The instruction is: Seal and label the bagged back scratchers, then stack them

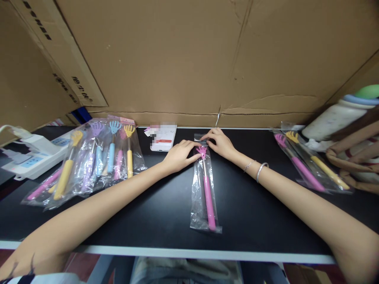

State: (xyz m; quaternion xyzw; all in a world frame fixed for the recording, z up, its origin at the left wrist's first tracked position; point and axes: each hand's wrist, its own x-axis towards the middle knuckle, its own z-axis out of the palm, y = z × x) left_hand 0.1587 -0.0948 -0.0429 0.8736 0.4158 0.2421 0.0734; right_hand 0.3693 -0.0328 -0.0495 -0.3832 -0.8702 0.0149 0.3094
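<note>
A pink back scratcher [209, 201] with a hand-shaped head lies in a clear plastic bag [197, 205] in front of me, its head pointing away from me. My left hand [181, 156] is at the bag's far end from the left, thumb near the scratcher's head and fingertips closed on the bag's edge. From the right, my right hand [219, 142] pinches the bag's top strip between thumb and fingers. Both sets of fingertips are close together there. Exactly how much of the film each hand grips is partly hidden.
Several bagged back scratchers [111, 157] in yellow, purple, blue and pink are piled at left, beside a white power strip [44, 157]. A phone [166, 139] lies near the cardboard wall [189, 59]. At right are bagged pink and yellow scratchers [308, 173] and a pale bottle [331, 118].
</note>
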